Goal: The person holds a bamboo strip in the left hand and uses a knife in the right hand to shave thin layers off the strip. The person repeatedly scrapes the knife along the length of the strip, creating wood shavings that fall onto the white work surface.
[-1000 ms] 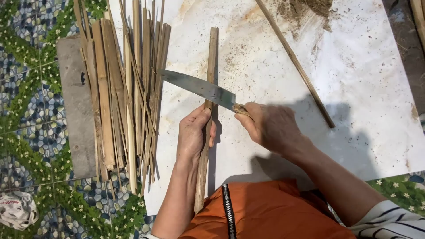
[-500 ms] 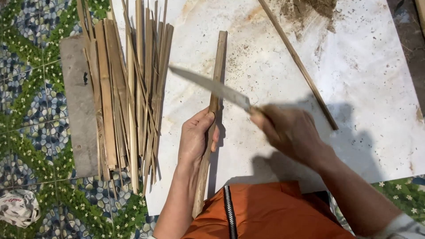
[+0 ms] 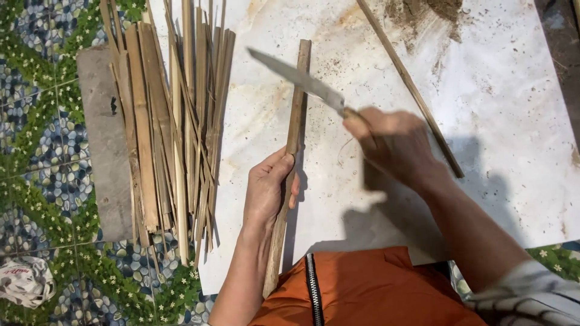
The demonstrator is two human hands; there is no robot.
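My left hand point(image 3: 266, 191) grips a long bamboo stick point(image 3: 296, 115) that stands lengthwise on the white sheet point(image 3: 495, 121), its near end by my orange lap. My right hand point(image 3: 393, 143), blurred by motion, holds the handle of a big knife point(image 3: 297, 77). The grey blade is raised and crosses the upper part of the stick, pointing to the upper left.
A pile of split bamboo strips point(image 3: 169, 121) lies to the left, partly over a grey board point(image 3: 103, 139). A thin bamboo rod point(image 3: 411, 87) lies diagonally at the right. Dirt point(image 3: 423, 12) is scattered at the top. Pebble-patterned floor point(image 3: 42, 181) and a crumpled bag point(image 3: 24, 281) are at left.
The knife has lifted off the stick and moved up and to the right with my right hand. My left hand keeps its grip on the stick.
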